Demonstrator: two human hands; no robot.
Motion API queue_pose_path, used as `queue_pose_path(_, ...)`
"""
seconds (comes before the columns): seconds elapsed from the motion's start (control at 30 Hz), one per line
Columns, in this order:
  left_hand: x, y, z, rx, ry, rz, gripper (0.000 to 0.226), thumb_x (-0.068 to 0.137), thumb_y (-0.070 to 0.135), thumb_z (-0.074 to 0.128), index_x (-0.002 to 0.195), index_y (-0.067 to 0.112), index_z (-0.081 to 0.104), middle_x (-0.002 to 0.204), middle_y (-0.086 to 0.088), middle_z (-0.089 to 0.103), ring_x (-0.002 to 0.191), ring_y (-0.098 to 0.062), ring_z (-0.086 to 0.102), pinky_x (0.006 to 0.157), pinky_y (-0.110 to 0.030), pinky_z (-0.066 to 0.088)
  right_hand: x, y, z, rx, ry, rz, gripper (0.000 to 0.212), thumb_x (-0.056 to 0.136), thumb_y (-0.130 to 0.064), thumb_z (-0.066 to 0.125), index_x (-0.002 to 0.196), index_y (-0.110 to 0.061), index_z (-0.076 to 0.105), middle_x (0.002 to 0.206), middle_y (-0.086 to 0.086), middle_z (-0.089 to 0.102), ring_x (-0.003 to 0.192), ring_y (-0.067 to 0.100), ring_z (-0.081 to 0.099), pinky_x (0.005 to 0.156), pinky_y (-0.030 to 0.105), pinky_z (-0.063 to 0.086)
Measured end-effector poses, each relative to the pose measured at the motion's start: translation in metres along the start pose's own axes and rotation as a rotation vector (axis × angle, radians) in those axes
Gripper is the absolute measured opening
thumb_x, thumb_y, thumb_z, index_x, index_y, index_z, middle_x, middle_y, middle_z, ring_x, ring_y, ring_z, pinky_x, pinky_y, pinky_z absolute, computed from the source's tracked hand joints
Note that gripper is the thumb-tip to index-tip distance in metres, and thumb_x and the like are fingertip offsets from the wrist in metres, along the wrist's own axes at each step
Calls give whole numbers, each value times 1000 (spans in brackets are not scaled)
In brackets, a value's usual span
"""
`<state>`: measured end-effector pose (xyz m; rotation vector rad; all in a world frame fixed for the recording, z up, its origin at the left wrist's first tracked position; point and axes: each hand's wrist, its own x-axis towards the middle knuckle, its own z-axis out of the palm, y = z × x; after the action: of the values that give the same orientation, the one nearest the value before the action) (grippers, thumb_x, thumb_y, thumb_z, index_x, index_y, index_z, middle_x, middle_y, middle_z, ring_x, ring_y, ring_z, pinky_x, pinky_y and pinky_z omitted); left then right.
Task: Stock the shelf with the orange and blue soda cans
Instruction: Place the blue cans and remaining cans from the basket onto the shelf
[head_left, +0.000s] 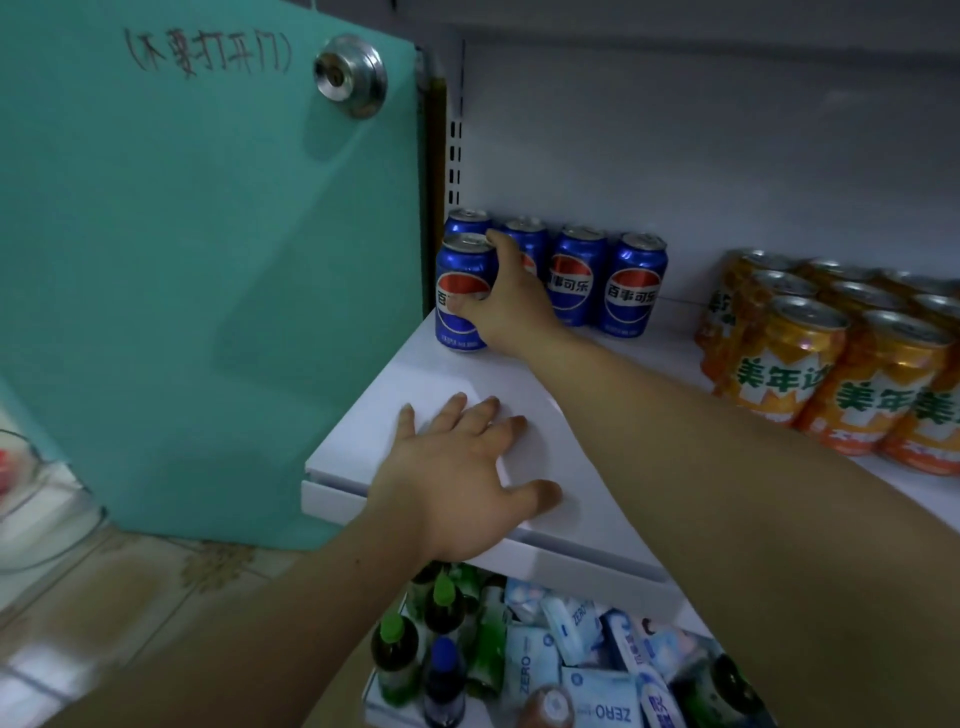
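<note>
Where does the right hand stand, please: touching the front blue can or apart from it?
Touching. The head view shows the right hand curled round the front blue can, thumb across its label and a fingertip at its top rim.

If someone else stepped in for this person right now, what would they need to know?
Right hand: grips an upright blue metal soda can at the white shelf's left end.
Left hand: open, lying flat on the shelf's front.
Done: four blue cans in a row at the back wall; orange soda cans grouped on the right.
Left: let go of the held can, then probably fill the bare space beside it. No spare cans are in view.
</note>
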<state>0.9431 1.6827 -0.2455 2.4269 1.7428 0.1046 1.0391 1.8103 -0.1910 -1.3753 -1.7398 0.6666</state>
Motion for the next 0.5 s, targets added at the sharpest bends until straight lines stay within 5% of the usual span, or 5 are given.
queue_pose_path(0.5,0,-1,2,8,19,7,80,82,80,25,150,43,5,161,16,-5,148,-11,-9,117,-53,-8,34,10,15,-109,41,-47,85,86,-23,71,152,-23,17,149,7,37,136,27,39,111,48,34)
